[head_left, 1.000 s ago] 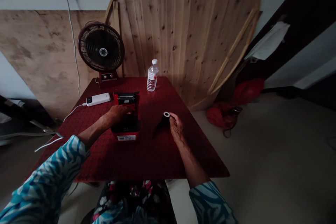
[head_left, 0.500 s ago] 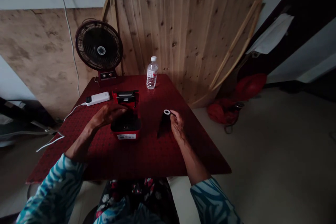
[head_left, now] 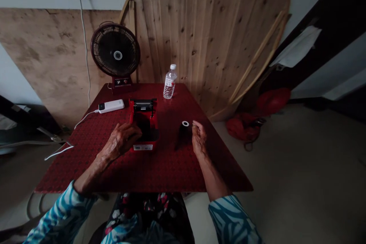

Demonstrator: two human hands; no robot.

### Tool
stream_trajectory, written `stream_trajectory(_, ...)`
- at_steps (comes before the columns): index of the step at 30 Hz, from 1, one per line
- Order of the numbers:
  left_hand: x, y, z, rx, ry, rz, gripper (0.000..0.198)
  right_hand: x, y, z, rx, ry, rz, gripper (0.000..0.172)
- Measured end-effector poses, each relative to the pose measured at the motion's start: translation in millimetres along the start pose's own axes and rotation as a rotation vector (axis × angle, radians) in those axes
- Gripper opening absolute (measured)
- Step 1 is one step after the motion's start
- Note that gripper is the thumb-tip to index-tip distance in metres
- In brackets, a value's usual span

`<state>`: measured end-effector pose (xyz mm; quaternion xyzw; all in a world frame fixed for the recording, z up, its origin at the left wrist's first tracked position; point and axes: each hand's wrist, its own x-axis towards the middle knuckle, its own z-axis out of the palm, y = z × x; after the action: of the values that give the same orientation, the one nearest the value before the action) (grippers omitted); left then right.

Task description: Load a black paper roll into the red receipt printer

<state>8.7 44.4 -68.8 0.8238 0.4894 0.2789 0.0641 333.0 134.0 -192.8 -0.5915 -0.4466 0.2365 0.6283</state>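
Note:
A small red and black printer (head_left: 143,131) stands mid-table with its lid (head_left: 143,105) raised and its dark bay showing. My left hand (head_left: 121,142) lies on the cloth at the printer's front left corner, its loosely bent fingers touching the side and holding nothing. A black roll with a white core (head_left: 184,131) stands upright to the right of the printer. Just right of the roll is my right hand (head_left: 198,139). Its fingers are loosely curled, with a narrow gap between the fingertips and the roll's top.
The table's red patterned cloth (head_left: 160,167) ends just before my lap. A white power bank (head_left: 111,106) with a cable lies at the back left. Behind it stands a fan (head_left: 116,51), and a water bottle (head_left: 169,82) is at the back centre. Red bags (head_left: 246,127) lie on the floor to the right.
My left hand has come off the top of the printer and down to its front left corner. My right hand has let go of the roll, which now stands alone.

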Motion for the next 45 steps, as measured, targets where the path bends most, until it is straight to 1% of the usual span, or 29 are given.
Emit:
stream_trajectory(2,-8,1,2.9,0.055,0.032,0.088,0.027,-3,-11,1,0.032,0.056,-0.033,0.057)
stream_trajectory(4,-14,1,6.0,0.081,0.059,0.141,0.025,-10,-29,7,0.059,0.062,-0.088,0.054)
stream_trajectory(6,-18,1,8.3,0.081,0.074,0.174,0.023,-17,-51,20,0.099,-0.019,-0.147,0.05)
stream_trajectory(8,-20,1,9.6,0.073,0.086,0.199,0.022,-20,-72,41,0.158,-0.166,-0.165,0.049)
stream_trajectory(10,-21,1,11.1,0.07,0.114,0.215,0.02,-18,-89,65,0.208,-0.315,-0.103,0.051)
stream_trajectory(12,-23,0,13.4,0.07,0.151,0.232,0.018,-12,-98,91,0.245,-0.428,0.005,0.056)
stream_trajectory(14,-25,-1,16.6,0.07,0.184,0.254,0.016,-3,-101,112,0.271,-0.491,0.084,0.063)
stream_trajectory(17,-28,-4,21.2,0.068,0.208,0.276,0.017,6,-100,131,0.289,-0.518,0.104,0.068)
stream_trajectory(20,-29,-7,23.7,0.074,0.223,0.276,0.019,10,-101,133,0.302,-0.527,0.073,0.066)
stream_trajectory(23,-29,-8,24.7,0.092,0.225,0.282,0.02,3,-104,122,0.275,-0.506,0.035,0.06)
stream_trajectory(25,-30,-8,25.5,0.102,0.228,0.286,0.021,-8,-104,111,0.232,-0.492,-0.003,0.053)
stream_trajectory(28,-32,-8,26.2,0.093,0.243,0.289,0.021,-31,-98,96,0.207,-0.472,-0.015,0.033)
stream_trajectory(29,-32,-8,25.6,0.079,0.245,0.289,0.02,-39,-95,94,0.22,-0.468,0.009,0.031)
stream_trajectory(30,-33,-7,24.3,0.054,0.239,0.285,0.02,-45,-92,92,0.244,-0.465,0.041,0.033)
stream_trajectory(32,-30,-7,19.7,-0.053,0.218,0.224,0.02,-53,-87,93,0.31,-0.475,0.107,0.041)
stream_trajectory(33,-27,-8,16.8,-0.141,0.235,0.137,0.021,-55,-85,94,0.345,-0.484,0.135,0.042)
stream_trajectory(34,-23,-8,14.0,-0.247,0.272,0.011,0.025,-56,-84,96,0.377,-0.49,0.159,0.042)
stream_trajectory(36,-11,-12,10.3,-0.473,0.36,-0.296,0.033,-55,-83,99,0.425,-0.494,0.196,0.043)
stream_trajectory(37,-4,-16,10.1,-0.576,0.381,-0.423,0.038,-55,-83,99,0.442,-0.492,0.209,0.043)
stream_trajectory(38,3,-20,11.4,-0.667,0.37,-0.514,0.045,-55,-83,100,0.454,-0.485,0.219,0.043)
stream_trajectory(39,9,-25,14.0,-0.748,0.331,-0.561,0.052,-54,-83,100,0.463,-0.476,0.225,0.043)
stream_trajectory(41,18,-35,22.4,-0.906,0.259,-0.593,0.061,-55,-84,99,0.478,-0.466,0.229,0.043)
stream_trajectory(45,22,-49,39.8,-1.179,0.232,-0.645,0.068,-58,-85,98,0.499,-0.467,0.25,0.044)
